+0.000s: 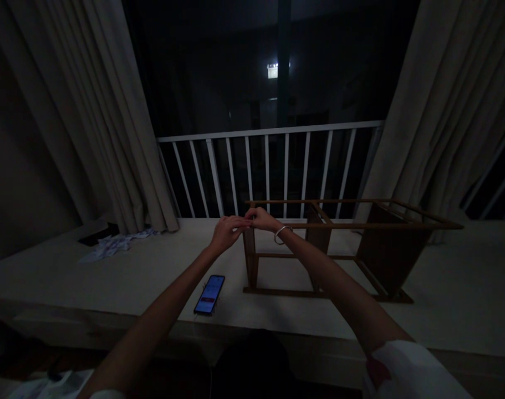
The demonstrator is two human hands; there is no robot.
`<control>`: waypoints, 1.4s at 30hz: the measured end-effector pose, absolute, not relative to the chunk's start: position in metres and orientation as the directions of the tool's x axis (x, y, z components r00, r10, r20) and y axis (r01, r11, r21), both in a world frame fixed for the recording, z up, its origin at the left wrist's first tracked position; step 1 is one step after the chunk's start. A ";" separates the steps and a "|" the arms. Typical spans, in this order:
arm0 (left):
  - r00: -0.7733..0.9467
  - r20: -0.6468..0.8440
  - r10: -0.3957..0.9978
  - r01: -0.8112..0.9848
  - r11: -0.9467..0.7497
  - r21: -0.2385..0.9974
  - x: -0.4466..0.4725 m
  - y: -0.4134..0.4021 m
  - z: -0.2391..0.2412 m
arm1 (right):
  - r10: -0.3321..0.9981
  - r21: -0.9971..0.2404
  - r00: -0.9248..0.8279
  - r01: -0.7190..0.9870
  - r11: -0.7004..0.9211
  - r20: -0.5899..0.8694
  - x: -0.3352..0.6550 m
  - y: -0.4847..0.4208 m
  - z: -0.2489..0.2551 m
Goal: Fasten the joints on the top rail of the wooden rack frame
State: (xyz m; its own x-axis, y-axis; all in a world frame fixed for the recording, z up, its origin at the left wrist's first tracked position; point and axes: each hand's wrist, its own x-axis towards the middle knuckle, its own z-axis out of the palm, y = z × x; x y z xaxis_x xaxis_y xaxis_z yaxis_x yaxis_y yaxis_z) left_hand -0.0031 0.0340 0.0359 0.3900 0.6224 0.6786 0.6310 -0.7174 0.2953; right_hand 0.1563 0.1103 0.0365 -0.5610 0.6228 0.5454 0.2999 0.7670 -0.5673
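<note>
A brown wooden shelf rack (385,226) lies on its side on the pale window ledge (161,282). Both hands meet at its upper left corner. My left hand (226,233) reaches in from the left, with fingers closed together at the rack's end. Beside it, my right hand (262,219) pinches at the same corner, and a silver bangle (278,235) circles that wrist. Whatever is between the fingertips is too small and dark to make out. A phone (209,295) with a lit screen lies below my left hand.
White railings (266,166) stand in front of the dark window behind the rack. Long curtains (123,127) hang at both sides. Crumpled papers or plastic (111,245) lie at the ledge's left end. A cable (195,317) runs from the phone over the front edge.
</note>
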 end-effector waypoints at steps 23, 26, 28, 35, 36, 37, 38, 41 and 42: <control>0.547 0.588 0.595 0.677 -0.728 0.108 -0.001 0.048 0.049 | 0.777 -0.852 -0.423 0.021 0.523 0.466 0.167 0.119 0.038; 0.526 0.597 0.605 0.699 -0.708 0.102 0.004 0.047 0.050 | 0.855 -0.882 -0.228 -0.035 0.471 0.466 0.171 0.123 0.037; 0.502 0.598 0.624 0.714 -0.689 0.120 0.008 0.047 0.051 | 0.880 -0.897 -0.181 -0.032 0.440 0.438 0.173 0.123 0.037; 0.429 0.616 0.661 0.762 -0.630 0.145 0.021 0.058 0.055 | 0.892 -0.901 -0.131 -0.050 0.430 0.433 0.175 0.124 0.035; 0.419 0.617 0.666 0.774 -0.617 0.140 0.023 0.060 0.055 | 0.893 -0.902 -0.123 -0.050 0.430 0.432 0.176 0.124 0.035; 0.402 0.617 0.677 0.788 -0.598 0.143 0.024 0.062 0.056 | 0.895 -0.902 -0.119 -0.049 0.428 0.431 0.176 0.124 0.035; 0.379 0.613 0.693 0.803 -0.576 0.154 0.025 0.063 0.057 | 0.895 -0.903 -0.120 -0.050 0.426 0.429 0.176 0.125 0.035; 0.310 0.582 0.752 0.833 -0.510 0.214 0.028 0.067 0.059 | 0.895 -0.904 -0.129 -0.056 0.423 0.427 0.175 0.123 0.036; 0.291 0.574 0.765 0.835 -0.496 0.238 0.029 0.068 0.060 | 0.896 -0.905 -0.131 -0.056 0.421 0.425 0.175 0.123 0.036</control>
State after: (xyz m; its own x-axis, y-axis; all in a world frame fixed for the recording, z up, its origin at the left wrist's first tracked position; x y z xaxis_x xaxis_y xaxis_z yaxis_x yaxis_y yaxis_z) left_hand 0.0285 0.0678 0.0596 0.2914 0.7653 0.5740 0.8348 -0.4965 0.2381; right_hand 0.1745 0.1228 0.0361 -0.1306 0.8957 0.4251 -0.0560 0.4214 -0.9051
